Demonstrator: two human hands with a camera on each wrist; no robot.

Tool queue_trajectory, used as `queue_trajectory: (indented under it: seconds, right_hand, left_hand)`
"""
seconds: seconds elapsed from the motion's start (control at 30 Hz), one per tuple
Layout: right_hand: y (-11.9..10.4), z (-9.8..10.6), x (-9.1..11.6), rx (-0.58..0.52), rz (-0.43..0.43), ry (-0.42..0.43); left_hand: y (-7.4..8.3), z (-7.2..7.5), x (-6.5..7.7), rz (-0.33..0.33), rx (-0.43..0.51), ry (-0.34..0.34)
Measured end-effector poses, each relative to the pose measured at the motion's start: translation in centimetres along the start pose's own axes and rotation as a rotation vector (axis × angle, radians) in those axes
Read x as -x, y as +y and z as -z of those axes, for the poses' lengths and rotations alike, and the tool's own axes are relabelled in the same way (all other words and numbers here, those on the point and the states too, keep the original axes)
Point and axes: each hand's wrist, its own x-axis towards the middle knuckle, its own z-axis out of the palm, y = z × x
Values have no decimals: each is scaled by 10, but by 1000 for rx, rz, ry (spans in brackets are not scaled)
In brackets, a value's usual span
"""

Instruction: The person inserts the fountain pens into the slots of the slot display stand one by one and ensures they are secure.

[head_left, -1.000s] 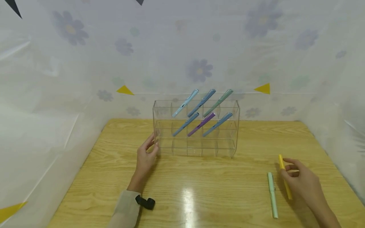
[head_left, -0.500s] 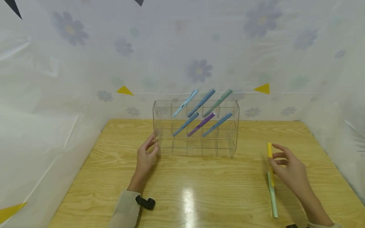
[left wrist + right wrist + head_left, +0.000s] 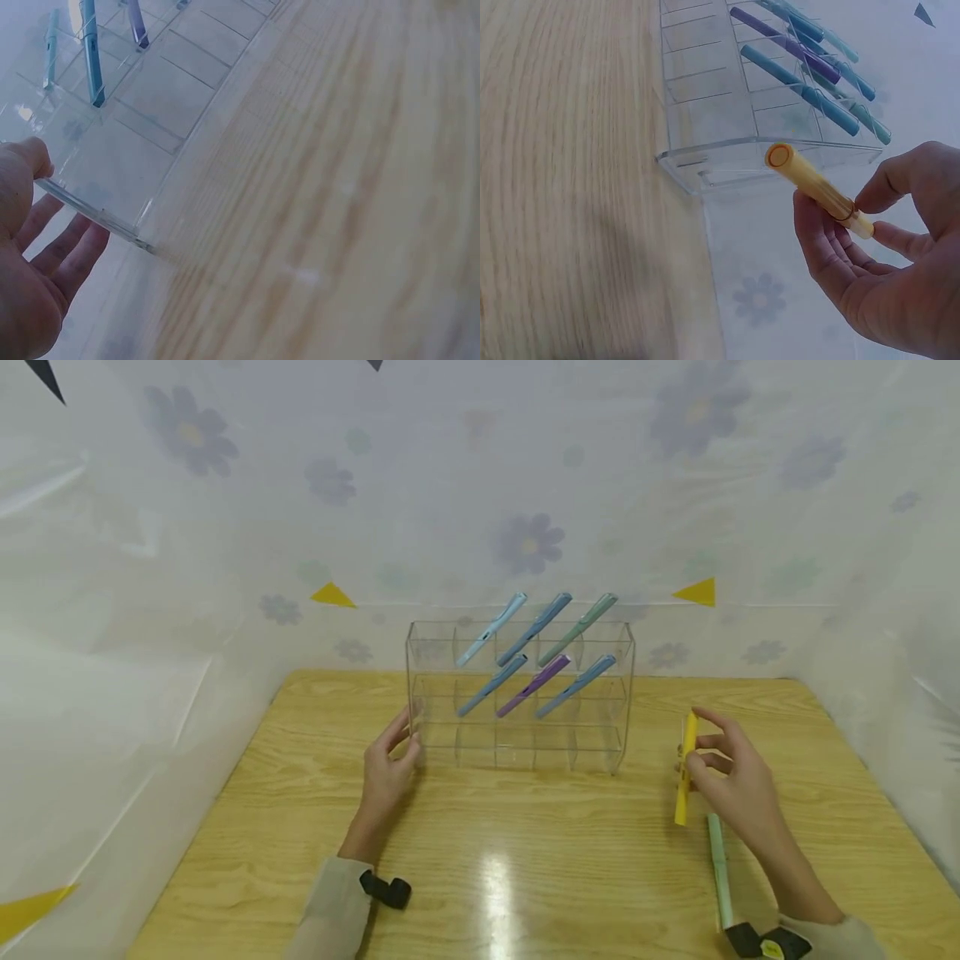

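Observation:
A clear pen rack (image 3: 442, 749) with three tiers stands upright on the table. My left hand (image 3: 386, 772) holds its left side panel, thumb in front and fingers behind, as the left wrist view shows. My right hand (image 3: 738, 781) pinches a yellow pen (image 3: 685, 777) above the table, right of the rack and apart from it. In the right wrist view one round end of the yellow pen (image 3: 810, 180) faces the camera. On the table below that hand lies a light green pen (image 3: 720, 868), its lower end partly hidden by the wrist camera.
Leaning in the top tier are a light blue pen (image 3: 490, 631), a blue pen (image 3: 535, 631) and a green pen (image 3: 577, 631). The middle tier holds a purple pen (image 3: 534, 687) between two blue ones. A flowered sheet (image 3: 450, 485) hangs behind the wooden table (image 3: 300, 827).
My right hand has carried the yellow pen left and away from me, past the light green pen toward the rack, and the pen's tilt has reversed. My left hand stays on the rack.

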Motion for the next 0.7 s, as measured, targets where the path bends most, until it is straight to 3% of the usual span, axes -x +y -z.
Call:
queue_trajectory:
  seconds: [0.23, 0.57, 0.7]
  right_hand:
    - [-12, -11, -9, -82, -21, 24]
    - [-25, -29, -22, -125, 31, 73]
    - [-31, -36, -26, -139, 47, 98]
  left_hand:
    - [1, 0, 0, 26, -2, -11]
    - [1, 0, 1, 27, 3, -20]
    - [14, 1, 2, 33, 5, -34]
